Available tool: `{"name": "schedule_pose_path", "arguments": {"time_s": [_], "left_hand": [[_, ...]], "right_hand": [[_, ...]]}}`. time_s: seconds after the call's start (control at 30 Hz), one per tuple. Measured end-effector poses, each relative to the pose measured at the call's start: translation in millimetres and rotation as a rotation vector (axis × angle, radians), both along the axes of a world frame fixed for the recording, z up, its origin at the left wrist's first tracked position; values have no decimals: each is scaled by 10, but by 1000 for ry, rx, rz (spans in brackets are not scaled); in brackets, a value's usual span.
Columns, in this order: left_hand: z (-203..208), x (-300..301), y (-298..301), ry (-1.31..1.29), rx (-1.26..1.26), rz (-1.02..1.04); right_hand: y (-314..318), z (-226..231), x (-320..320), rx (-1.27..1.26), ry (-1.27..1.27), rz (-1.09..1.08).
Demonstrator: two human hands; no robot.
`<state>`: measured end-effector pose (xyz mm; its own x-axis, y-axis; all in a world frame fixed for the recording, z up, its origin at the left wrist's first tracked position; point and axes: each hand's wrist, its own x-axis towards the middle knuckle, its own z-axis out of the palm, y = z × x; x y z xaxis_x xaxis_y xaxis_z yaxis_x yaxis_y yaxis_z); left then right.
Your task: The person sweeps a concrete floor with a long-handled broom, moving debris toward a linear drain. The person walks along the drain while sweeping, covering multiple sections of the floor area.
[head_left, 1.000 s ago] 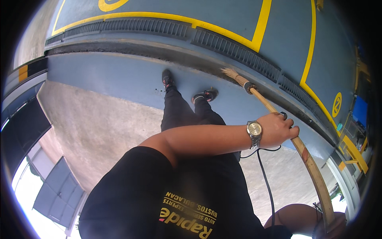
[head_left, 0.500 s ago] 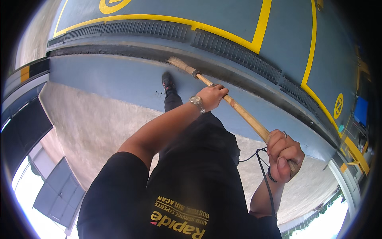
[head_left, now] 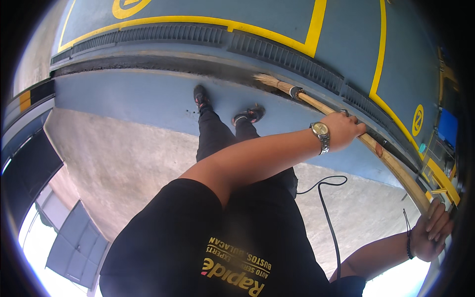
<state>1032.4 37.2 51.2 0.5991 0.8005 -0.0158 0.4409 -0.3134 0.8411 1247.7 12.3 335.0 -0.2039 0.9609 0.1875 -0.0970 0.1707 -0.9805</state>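
Observation:
My left hand (head_left: 346,129), with a metal wristwatch, is closed around the wooden handle of a stick broom (head_left: 391,163), partway along it. Farther right and lower, my right hand (head_left: 434,231) grips the handle's near end, its fingers curled over it and a dark bracelet on the wrist. Tan bristles (head_left: 274,82), bound by a dark band, reach into the dark gutter channel (head_left: 198,64) at the far end of the broom.
A slotted metal drain grate (head_left: 284,57) runs along the gutter, with blue-grey floor and yellow lines beyond. My dark shoes (head_left: 251,115) stand on the blue strip before it. A black cable (head_left: 322,198) hangs by my right side. Yellow posts (head_left: 440,185) stand at the far right.
Both hands and the broom have swung to the right, and the bristles have slid right along the gutter. My second shoe has come into sight.

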Motion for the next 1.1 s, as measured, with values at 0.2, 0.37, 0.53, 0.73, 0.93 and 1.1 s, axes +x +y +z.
{"name": "schedule_pose_path", "arguments": {"time_s": [0.2, 0.37, 0.53, 0.73, 0.93, 1.1], "left_hand": [[455, -753, -189, 154, 10, 141], [-413, -1129, -247, 332, -30, 310], [-1460, -521, -312, 128, -208, 220], [-815, 552, -48, -17, -203, 75], [237, 131, -10, -10, -66, 2], [425, -631, -252, 103, -51, 182]], "right_hand": [[-139, -33, -63, -3, 358, 100], [110, -1305, -720, -81, 349, -26], [141, -1723, -920, -85, -55, 180], [432, -804, -14, -138, -133, 149], [173, 227, 176, -68, -4, 117], [90, 111, 73, -25, 223, 231]]}}
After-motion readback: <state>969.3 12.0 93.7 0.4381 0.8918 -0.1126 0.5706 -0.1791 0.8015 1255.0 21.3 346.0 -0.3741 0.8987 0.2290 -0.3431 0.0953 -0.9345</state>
